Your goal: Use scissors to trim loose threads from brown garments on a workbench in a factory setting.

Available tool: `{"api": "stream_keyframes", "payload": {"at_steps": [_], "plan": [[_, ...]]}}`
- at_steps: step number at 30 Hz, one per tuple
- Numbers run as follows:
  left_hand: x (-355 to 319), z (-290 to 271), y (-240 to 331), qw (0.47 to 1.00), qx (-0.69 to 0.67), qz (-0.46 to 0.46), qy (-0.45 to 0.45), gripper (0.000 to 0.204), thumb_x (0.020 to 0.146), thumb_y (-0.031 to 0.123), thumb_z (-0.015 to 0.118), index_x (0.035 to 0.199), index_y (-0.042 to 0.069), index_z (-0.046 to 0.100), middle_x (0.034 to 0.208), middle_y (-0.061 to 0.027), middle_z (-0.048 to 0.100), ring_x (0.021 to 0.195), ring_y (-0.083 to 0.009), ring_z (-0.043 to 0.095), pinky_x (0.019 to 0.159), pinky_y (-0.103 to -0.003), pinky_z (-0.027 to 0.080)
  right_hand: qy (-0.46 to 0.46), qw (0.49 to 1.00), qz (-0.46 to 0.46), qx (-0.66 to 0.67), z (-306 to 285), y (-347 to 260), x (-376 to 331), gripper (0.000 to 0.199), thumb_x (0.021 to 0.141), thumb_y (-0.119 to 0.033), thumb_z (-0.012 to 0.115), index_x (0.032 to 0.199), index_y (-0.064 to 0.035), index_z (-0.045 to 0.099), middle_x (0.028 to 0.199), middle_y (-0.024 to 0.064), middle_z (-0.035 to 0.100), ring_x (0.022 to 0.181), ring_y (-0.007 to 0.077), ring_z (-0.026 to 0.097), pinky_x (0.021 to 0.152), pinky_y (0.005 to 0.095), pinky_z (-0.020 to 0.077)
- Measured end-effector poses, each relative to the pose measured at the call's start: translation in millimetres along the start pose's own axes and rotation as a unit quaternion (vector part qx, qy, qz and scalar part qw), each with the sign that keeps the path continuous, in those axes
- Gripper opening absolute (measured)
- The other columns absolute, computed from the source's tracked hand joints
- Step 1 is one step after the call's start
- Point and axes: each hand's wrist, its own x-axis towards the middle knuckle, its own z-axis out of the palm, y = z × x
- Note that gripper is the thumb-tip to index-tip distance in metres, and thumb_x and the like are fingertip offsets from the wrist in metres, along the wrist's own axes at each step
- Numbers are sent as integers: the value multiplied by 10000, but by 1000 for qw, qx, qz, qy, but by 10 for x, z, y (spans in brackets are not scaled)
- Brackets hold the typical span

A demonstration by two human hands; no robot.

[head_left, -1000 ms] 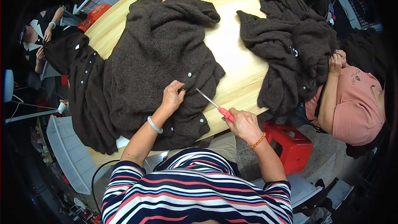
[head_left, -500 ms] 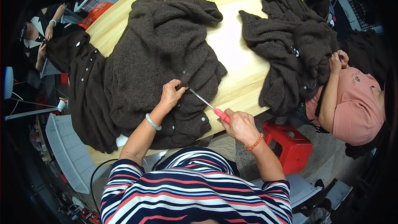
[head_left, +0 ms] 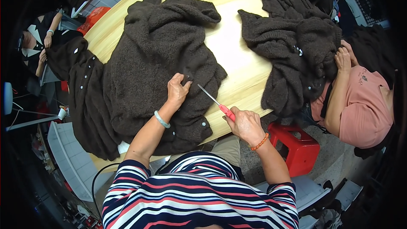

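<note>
A dark brown knitted cardigan (head_left: pixel 148 63) with shiny buttons lies spread and rumpled on the table in front of me. My left hand (head_left: pixel 177 90) is closed, pinching the cardigan near its right-hand part. In my right hand (head_left: pixel 247 126) is a red-handled tool (head_left: pixel 227 112) with a slim metal shaft, screwdriver-like in shape. Its tip points up and left, a little right of my left fingers and apart from them. A shiny button (head_left: pixel 204 124) shows on the cardigan's lower edge. Whether a button lies under my left fingertips is hidden.
Another brown cardigan (head_left: pixel 296 46) lies on the table (head_left: pixel 227 55) at right, handled by a person in pink (head_left: pixel 364 106). Far left, a second person (head_left: pixel 36 42) holds brown knitwear (head_left: pixel 87 97). A red stool (head_left: pixel 296 150) stands right; a grey crate (head_left: pixel 70 154) stands left.
My left hand has shifted up slightly, and the tool's tip has come away from its fingers. The person in pink has moved their hands on the other cardigan.
</note>
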Motion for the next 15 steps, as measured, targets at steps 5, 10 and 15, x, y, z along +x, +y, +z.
{"api": "stream_keyframes", "payload": {"at_steps": [5, 10, 15], "plan": [[-70, 16, -43, 994, -21, 88, 57, 184, 706, -41, 679, 887, -15, 654, 758, -138, 535, 744, -322, 605, 678, -371, 494, -19, 999, -36, -1, -57, -38, 42, 244, 871, -276, 628, 837, -34, 628, 633, 198, 641, 630, 362, 669, 601, 449, 534], [-117, 29, -1, 996, 14, 87, 33, 213, 724, -30, 682, 932, 13, 683, 843, -114, 565, 771, -304, 604, 688, -370, 501, -9, 999, -45, -6, -75, -30, 70, 246, 872, -272, 626, 820, -32, 627, 628, 196, 638, 617, 354, 668, 584, 442, 535], [-209, -71, 59, 987, 93, 132, 18, 211, 752, 2, 710, 962, 7, 696, 961, -112, 595, 847, -276, 605, 747, -334, 498, -25, 999, -29, -7, -113, 35, 29, 226, 870, -258, 628, 834, -35, 620, 640, 190, 639, 630, 359, 664, 589, 442, 532]]}}
